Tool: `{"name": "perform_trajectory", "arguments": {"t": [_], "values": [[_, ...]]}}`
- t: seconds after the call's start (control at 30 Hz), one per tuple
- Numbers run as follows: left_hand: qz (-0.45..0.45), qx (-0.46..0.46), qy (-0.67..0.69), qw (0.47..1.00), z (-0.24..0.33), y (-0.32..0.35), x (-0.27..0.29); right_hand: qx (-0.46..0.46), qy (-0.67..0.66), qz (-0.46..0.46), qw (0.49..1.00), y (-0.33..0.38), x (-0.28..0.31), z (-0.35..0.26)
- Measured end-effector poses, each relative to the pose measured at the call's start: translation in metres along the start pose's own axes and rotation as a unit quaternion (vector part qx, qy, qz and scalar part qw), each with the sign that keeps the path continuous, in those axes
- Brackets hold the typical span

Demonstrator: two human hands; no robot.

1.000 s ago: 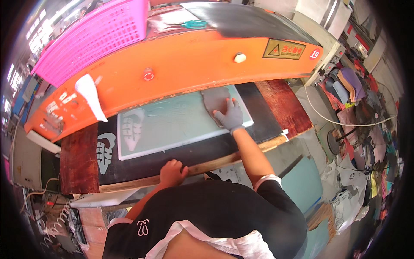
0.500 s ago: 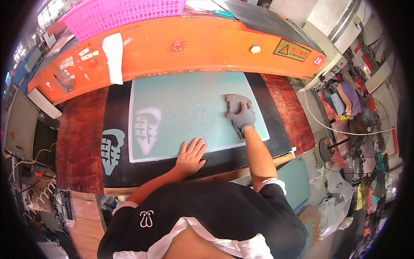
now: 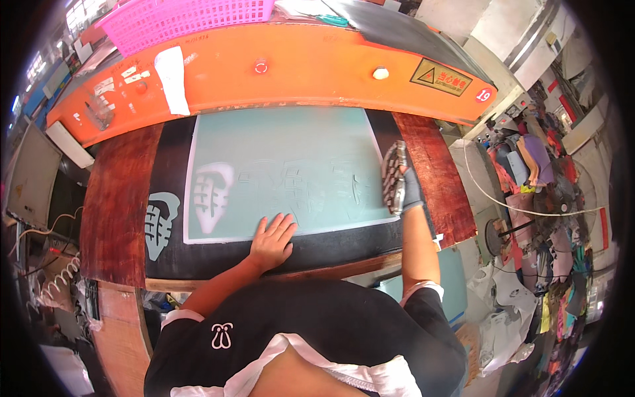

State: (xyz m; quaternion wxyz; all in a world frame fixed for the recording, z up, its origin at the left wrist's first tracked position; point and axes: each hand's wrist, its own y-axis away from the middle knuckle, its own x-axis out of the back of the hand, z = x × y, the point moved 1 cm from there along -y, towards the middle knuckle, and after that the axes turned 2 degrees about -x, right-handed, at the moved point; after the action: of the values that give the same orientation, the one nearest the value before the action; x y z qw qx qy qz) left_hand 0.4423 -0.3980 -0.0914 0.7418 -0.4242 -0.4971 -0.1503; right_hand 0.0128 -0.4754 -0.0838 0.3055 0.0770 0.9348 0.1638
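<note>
Across a flat black board (image 3: 344,245), the right hand (image 3: 413,188) grips a grey-brown, patterned metal die (image 3: 394,175), probably stiff, heavy, best edge-held; left hand (image 3: 272,242) lies open.

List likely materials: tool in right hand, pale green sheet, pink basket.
Tool: probably metal, glinting along its thin edges and ribs.
Pale green sheet: smooth, fairly matte; perhaps foam or rubber, given the impressed outlines, but unsure.
Pink basket: likely moulded plastic, evenly coloured with regular perforations.
</note>
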Motion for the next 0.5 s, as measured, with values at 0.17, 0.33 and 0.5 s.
{"name": "perform_trajectory", "arguments": {"t": [0.17,0.33,0.5], "values": [[-0.017,0.008,-0.001,1.000,-0.001,-0.004,0.001,0.225,0.360,0.218,0.879,0.005,0.045,-0.034],[-0.022,0.018,0.000,1.000,0.003,-0.005,0.004,0.073,0.746,0.344,0.565,0.029,0.046,-0.035],[0.027,0.104,0.090,0.990,-0.008,0.001,0.011,0.263,0.649,0.152,0.697,0.025,0.018,-0.001]]}}
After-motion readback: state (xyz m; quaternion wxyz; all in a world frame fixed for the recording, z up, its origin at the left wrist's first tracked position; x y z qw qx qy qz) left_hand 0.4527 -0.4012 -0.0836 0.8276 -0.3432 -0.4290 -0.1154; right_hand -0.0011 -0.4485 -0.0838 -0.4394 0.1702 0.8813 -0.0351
